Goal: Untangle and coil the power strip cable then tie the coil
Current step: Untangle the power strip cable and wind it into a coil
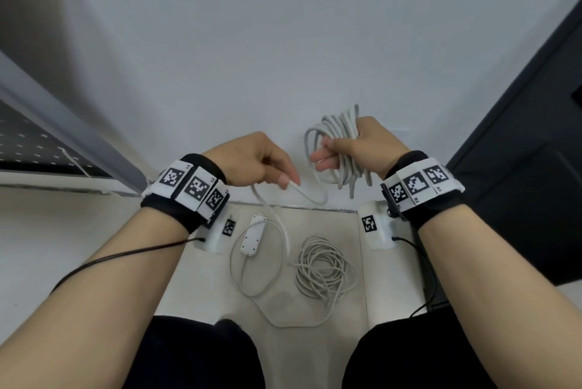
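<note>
My right hand (359, 144) grips a bundle of grey-white cable loops (341, 127), held up in front of the white wall. My left hand (258, 161) pinches a single strand of the white cable (304, 193) just left of the bundle. That strand runs down to the floor, where the white power strip (252, 235) lies with a loose loop of cable around it. A second coil of grey cable (324, 269) lies on the floor to the strip's right.
I stand on pale floor tiles (315, 354) close to a white wall (283, 42). A dark door or cabinet (535, 168) is at the right, a grey frame (63, 124) at the left. Thin black wires trail from both wristbands.
</note>
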`<state>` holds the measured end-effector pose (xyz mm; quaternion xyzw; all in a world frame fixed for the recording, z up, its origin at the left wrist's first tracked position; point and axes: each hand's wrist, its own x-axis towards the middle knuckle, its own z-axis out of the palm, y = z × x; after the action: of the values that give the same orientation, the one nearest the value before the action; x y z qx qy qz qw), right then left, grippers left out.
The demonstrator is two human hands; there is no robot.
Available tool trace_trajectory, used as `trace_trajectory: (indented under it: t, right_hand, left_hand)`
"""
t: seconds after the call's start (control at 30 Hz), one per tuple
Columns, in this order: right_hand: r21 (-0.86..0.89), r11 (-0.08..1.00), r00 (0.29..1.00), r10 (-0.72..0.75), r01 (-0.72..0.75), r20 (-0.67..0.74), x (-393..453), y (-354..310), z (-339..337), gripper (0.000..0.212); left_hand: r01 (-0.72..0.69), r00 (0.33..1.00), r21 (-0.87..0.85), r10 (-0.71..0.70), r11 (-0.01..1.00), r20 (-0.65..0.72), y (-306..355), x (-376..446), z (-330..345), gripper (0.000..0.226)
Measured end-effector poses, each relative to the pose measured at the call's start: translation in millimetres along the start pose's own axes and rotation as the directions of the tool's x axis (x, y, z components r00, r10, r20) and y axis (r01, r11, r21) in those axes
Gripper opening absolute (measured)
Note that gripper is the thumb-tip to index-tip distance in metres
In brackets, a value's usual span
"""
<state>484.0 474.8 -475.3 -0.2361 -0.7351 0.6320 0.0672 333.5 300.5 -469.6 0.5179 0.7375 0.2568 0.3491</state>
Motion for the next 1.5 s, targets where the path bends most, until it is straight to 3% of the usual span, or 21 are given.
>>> trace_trajectory:
  t: [0.1, 0.17, 0.23, 0.37, 0.4, 0.47, 0.63, 0.8, 1.03, 1.17, 1.27, 1.37, 1.5]
  right_hand:
    - [-0.025, 0.999, 0.991, 0.042, -0.039, 0.124, -2, 1, 10, 0.023]
    - [0.098, 0.99, 0.962, 0.068, -0.097, 0.265, -4, 2, 15, 0.032]
    - [0.112, 0.987, 0.935, 0.073, -0.119, 0.347, -5, 2, 18, 0.042]
    - [-0.177, 0.982, 0.95, -0.008, 0.067, 0.313, -3, 3, 17, 0.053]
    - [-0.183, 0.979, 0.949, -0.027, 0.088, 0.313, -2, 4, 16, 0.053]
    - [-0.101, 0.993, 0.955, -0.036, 0.068, 0.295, 0, 4, 16, 0.037]
    - [0.042, 0.999, 0.97, -0.036, 0.026, 0.239, -2, 0, 3, 0.022]
    - [0.121, 0.992, 0.981, -0.061, 0.039, 0.185, -8, -6, -14, 0.027]
    - [0.116, 0.993, 0.979, -0.043, 0.02, 0.197, -13, -11, -13, 0.032]
    - [0.104, 0.994, 0.981, -0.057, 0.038, 0.184, -15, -14, -12, 0.034]
    - [0.114, 0.992, 0.984, -0.078, 0.06, 0.158, -19, -19, -17, 0.036]
    - [0.113, 0.992, 0.986, -0.078, 0.062, 0.147, -22, -20, -21, 0.032]
    - [0.132, 0.988, 0.988, -0.092, 0.075, 0.128, -22, -22, -26, 0.039]
  left_hand:
    - [-0.12, 0.989, -0.182, 0.101, 0.976, -0.106, 10, 5, 10, 0.017]
    - [-0.134, 0.976, -0.275, 0.078, 0.952, -0.205, 9, 9, 15, 0.014]
    - [-0.115, 0.96, -0.302, 0.027, 0.946, -0.28, 6, 11, 19, 0.01]
    - [-0.091, 0.915, -0.317, -0.047, 0.944, -0.401, 0, 14, 20, 0.02]
    - [-0.097, 0.906, -0.312, -0.046, 0.945, -0.42, -1, 15, 20, 0.022]
    - [-0.111, 0.906, -0.311, -0.033, 0.944, -0.422, -1, 17, 21, 0.023]
    - [-0.115, 0.947, -0.345, -0.001, 0.932, -0.32, -16, 15, 22, 0.016]
    - [-0.017, 0.974, -0.407, -0.076, 0.913, -0.211, -48, 12, 21, 0.011]
    - [0.151, 0.959, -0.326, -0.218, 0.933, -0.182, -95, 14, 27, 0.012]
    - [0.218, 0.859, -0.107, -0.243, 0.97, -0.451, -115, 16, 31, 0.019]
    - [0.335, 0.804, 0.048, -0.259, 0.941, -0.535, -133, 10, 30, 0.02]
    - [0.424, 0.799, -0.039, -0.393, 0.905, -0.455, -154, 1, 32, 0.016]
    - [0.54, 0.787, -0.273, -0.593, 0.796, -0.173, -168, -10, 40, 0.012]
